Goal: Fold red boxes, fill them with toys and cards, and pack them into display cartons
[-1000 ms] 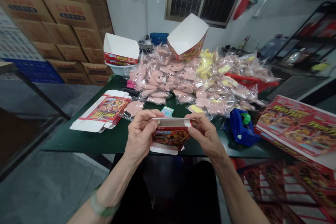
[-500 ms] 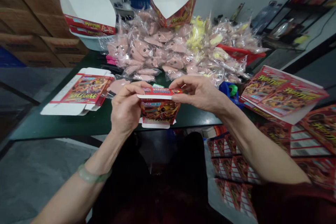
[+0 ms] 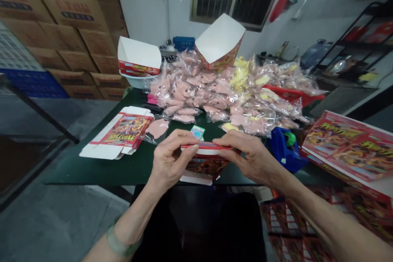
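Both my hands grip a small red printed carton (image 3: 205, 163) over the near edge of the dark green table (image 3: 92, 168). My left hand (image 3: 169, 159) pinches the carton's left top corner. My right hand (image 3: 248, 156) presses its fingers along the folded-down top flap. A flat unfolded carton (image 3: 118, 132) lies on the table to the left. A heap of pink and yellow items in clear bags (image 3: 227, 90) covers the table's far side.
A blue tape dispenser (image 3: 284, 148) sits right of my hands. Stacked red flat cartons (image 3: 346, 143) lie at the right. Two open white-lined cartons (image 3: 139, 59) stand behind the heap. Brown cardboard boxes (image 3: 70, 12) are stacked at the left wall.
The carton's top flap stood open a second ago; it is now folded down flat under my fingers. The view dipped down and came back up.
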`<move>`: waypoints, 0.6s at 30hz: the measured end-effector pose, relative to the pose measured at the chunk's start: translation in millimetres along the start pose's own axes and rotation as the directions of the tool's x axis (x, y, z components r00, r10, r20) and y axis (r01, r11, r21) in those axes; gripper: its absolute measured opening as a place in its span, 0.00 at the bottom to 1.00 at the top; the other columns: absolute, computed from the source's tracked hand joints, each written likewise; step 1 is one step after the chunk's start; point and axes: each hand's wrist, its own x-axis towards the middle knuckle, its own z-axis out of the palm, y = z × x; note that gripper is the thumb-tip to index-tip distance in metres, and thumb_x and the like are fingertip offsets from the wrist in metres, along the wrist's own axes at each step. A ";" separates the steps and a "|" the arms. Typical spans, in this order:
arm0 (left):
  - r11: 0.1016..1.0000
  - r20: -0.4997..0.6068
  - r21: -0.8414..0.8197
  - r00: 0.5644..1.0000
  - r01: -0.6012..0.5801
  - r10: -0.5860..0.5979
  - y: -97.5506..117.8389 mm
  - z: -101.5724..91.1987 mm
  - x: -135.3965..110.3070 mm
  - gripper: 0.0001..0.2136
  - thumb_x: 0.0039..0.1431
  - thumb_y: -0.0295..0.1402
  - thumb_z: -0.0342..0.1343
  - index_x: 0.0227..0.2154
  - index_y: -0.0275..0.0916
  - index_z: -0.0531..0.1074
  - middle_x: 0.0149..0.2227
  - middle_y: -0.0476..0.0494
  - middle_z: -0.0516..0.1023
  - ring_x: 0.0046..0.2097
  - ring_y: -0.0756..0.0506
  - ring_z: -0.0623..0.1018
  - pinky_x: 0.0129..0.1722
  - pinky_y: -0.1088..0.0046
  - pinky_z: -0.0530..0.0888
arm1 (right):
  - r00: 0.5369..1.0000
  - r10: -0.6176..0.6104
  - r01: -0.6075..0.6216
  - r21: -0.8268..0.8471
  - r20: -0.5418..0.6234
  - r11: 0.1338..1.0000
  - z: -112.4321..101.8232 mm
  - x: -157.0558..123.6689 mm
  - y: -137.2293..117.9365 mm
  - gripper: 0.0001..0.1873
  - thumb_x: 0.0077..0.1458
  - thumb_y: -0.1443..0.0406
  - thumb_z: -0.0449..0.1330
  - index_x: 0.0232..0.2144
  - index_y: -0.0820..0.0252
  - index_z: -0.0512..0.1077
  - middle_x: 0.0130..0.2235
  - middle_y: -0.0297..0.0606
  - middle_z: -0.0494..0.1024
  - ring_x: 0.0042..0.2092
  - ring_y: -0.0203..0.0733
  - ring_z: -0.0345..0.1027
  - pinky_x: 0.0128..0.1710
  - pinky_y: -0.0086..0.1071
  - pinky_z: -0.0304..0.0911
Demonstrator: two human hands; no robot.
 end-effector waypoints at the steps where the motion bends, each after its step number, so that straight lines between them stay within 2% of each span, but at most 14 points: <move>1: 0.999 0.003 -0.033 1.000 0.027 -0.027 1.8 -0.4 0.8 0.03 0.54 0.29 0.58 0.31 0.39 0.76 0.33 0.44 0.74 0.35 0.48 0.74 0.34 0.72 0.72 | 1.000 0.009 -0.009 0.006 0.003 1.000 -0.4 -0.3 -2.3 0.11 0.60 0.64 0.53 0.41 0.59 0.73 0.31 0.37 0.71 0.32 0.35 0.65 0.31 0.28 0.61; 5: 0.969 0.101 -0.191 0.985 0.159 -0.142 6.1 -3.4 4.6 0.04 0.53 0.31 0.59 0.27 0.38 0.77 0.30 0.43 0.73 0.32 0.48 0.74 0.28 0.74 0.71 | 0.996 0.077 -0.078 0.013 0.038 0.997 -3.8 -3.0 -14.4 0.11 0.60 0.67 0.52 0.41 0.58 0.74 0.30 0.35 0.70 0.30 0.33 0.65 0.28 0.26 0.60; 8: 0.961 0.130 -0.209 0.979 0.181 -0.156 7.4 -4.9 6.1 0.04 0.52 0.31 0.60 0.26 0.38 0.77 0.28 0.44 0.72 0.30 0.49 0.73 0.26 0.75 0.69 | 0.993 0.105 -0.106 0.024 0.046 0.994 -6.0 -3.9 -19.9 0.11 0.61 0.66 0.52 0.38 0.57 0.74 0.29 0.34 0.70 0.29 0.32 0.65 0.28 0.26 0.60; 13: 0.981 0.083 -0.148 0.990 0.124 -0.113 9.6 -2.0 3.0 0.05 0.53 0.32 0.58 0.28 0.38 0.78 0.30 0.42 0.73 0.32 0.48 0.74 0.29 0.72 0.71 | 0.997 0.077 -0.078 -0.023 -0.022 0.997 0.2 -6.1 -22.3 0.11 0.60 0.67 0.51 0.39 0.57 0.74 0.29 0.35 0.70 0.28 0.33 0.65 0.26 0.25 0.62; 18: 1.000 0.045 -0.027 0.999 -0.001 0.002 6.5 1.1 -8.3 0.09 0.59 0.31 0.51 0.33 0.37 0.77 0.34 0.40 0.75 0.35 0.47 0.75 0.34 0.70 0.73 | 0.978 -0.053 -0.005 -0.278 -0.202 0.960 19.2 -18.8 -20.7 0.14 0.60 0.69 0.49 0.45 0.61 0.70 0.35 0.41 0.74 0.29 0.35 0.70 0.26 0.26 0.65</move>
